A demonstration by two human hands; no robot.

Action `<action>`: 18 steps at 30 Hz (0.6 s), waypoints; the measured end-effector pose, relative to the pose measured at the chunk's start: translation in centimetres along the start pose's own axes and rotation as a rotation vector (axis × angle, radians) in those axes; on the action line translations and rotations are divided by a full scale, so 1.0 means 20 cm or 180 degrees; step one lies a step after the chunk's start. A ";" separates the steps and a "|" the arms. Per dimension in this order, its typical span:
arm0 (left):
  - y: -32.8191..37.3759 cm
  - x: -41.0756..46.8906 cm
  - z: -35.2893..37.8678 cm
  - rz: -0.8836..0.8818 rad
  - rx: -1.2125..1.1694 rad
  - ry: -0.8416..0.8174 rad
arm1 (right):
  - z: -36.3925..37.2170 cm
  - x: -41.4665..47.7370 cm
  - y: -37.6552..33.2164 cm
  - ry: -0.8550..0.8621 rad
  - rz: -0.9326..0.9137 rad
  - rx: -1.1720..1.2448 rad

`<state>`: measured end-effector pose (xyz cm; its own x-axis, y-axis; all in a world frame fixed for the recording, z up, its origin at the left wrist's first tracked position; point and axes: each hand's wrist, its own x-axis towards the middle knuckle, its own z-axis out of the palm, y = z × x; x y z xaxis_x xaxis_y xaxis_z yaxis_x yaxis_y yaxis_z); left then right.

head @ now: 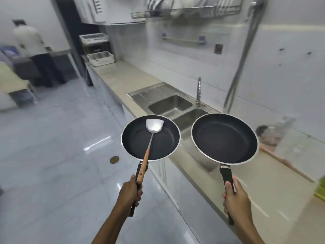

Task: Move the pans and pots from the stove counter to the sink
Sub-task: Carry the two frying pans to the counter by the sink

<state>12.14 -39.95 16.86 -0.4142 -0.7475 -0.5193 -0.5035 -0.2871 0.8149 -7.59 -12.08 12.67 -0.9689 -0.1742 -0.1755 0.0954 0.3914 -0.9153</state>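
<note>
Left hand (131, 192) is wrapping tight around the black handle of the smaller frying pan (150, 137), with the wooden handle of a metal spatula (151, 136) apparently pinned in the same fist; I can't tell if the spatula is actually clamped or just lying along the handle. Its blade is resting inside the pan, toward the far rim. Right hand (235, 198) is closing around the black handle of the larger frying pan (224, 138), thumb lying along the top. Both pans are riding level in the air, short of the double sink (174, 106), the small one hanging over the floor off the counter edge, the large one over the counter (263, 187) nearer than the sink. Handling guess: both are rigid, moderately heavy and front-loaded, so gripping far back on the handle is putting torque on the wrists; choking up toward the rivet would steady them. Non-stick coating is scratch-prone, and the loose spatula is looking likely to slide or rattle if the small pan tilts. Both basins look empty, tap (198, 90) standing behind the sink. Beyond the sink, white baskets (98, 50) are sitting at the counter's far end, and another person (31, 48) is standing well off to its left.
</note>
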 end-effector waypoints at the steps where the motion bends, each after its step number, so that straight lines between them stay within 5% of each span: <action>1: 0.03 0.07 -0.06 -0.0012 -0.0064 0.0041 | 0.11 0.05 -0.06 -0.0089 -0.0056 -0.0001; 18: 0.93 1.79 -0.77 -0.0150 -0.0452 0.0550 | 1.93 1.26 -1.04 -0.0742 -0.0381 -0.0156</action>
<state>-0.40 -81.23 17.28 -0.2506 -0.8193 -0.5157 -0.4024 -0.3963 0.8252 -25.20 -59.41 13.29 -0.8933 -0.4232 -0.1512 -0.0333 0.3978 -0.9169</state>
